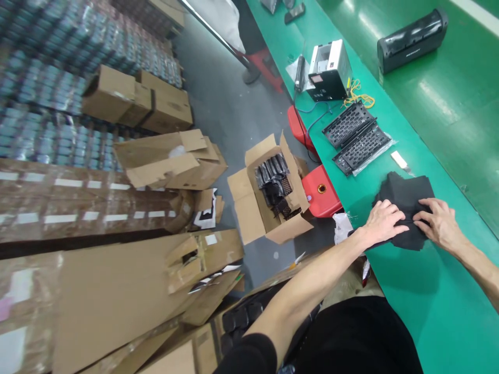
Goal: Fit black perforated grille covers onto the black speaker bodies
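On the green table [411, 291] lies a loose pile of thin black sheets [409, 241], cloth-like, with uneven edges and a crease across the middle. My left hand [384, 222] rests on the pile's left part, fingers stretched out and lying on the black material. From the other side my right hand [440, 222] touches the pile, its fingers spread and slightly bent on the sheets. Neither hand shows a clear grip on a sheet. Just beyond the pile is a small white piece [398, 160]. Black perforated grille panels [349, 124] lie farther up the table, partly on clear plastic.
A white-and-black machine [329, 72], a screwdriver-like tool [299, 72] and a yellow cord [360, 96] stand farther along. A black speaker-like case [413, 41] sits across. Left of the table are red stools [322, 189], an open carton [245, 208] of black parts and stacked cardboard boxes [117, 291].
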Available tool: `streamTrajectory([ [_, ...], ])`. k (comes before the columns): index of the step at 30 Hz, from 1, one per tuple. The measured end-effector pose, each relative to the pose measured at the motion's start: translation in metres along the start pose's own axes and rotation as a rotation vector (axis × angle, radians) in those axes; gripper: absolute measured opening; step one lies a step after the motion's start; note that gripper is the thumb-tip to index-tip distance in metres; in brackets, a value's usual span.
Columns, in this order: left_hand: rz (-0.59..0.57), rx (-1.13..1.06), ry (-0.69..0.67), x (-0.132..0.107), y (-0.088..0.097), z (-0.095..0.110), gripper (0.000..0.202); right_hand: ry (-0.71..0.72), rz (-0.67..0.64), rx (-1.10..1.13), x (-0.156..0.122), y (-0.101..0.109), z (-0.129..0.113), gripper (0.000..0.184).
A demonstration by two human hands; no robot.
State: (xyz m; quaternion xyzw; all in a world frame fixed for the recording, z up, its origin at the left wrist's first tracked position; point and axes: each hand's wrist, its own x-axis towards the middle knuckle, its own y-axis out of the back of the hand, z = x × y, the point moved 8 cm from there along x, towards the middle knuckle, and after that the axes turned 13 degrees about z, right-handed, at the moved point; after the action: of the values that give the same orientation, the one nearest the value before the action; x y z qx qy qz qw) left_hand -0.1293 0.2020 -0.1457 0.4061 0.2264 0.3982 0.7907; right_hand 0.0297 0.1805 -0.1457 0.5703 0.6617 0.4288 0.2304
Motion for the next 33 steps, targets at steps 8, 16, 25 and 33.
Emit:
streamTrajectory([
  [8, 0.041, -0.095, 0.143, 0.01, 0.011, -0.007, 0.028, -0.098, 0.153, 0.048, 0.027, 0.009, 0.011, 0.037],
  [16, 0.042, -0.133, 0.276, 0.032, 0.03, -0.034, 0.036, -0.154, 0.245, 0.125, -0.003, 0.02, -0.012, 0.02],
  [25, 0.016, -0.053, -0.105, -0.011, 0.012, 0.01, 0.034, -0.29, 0.335, 0.077, -0.023, 0.027, -0.003, 0.03],
  [33, 0.41, -0.146, 0.445, -0.055, 0.031, -0.049, 0.019, -0.321, 0.399, 0.02, -0.016, 0.02, 0.004, 0.053],
])
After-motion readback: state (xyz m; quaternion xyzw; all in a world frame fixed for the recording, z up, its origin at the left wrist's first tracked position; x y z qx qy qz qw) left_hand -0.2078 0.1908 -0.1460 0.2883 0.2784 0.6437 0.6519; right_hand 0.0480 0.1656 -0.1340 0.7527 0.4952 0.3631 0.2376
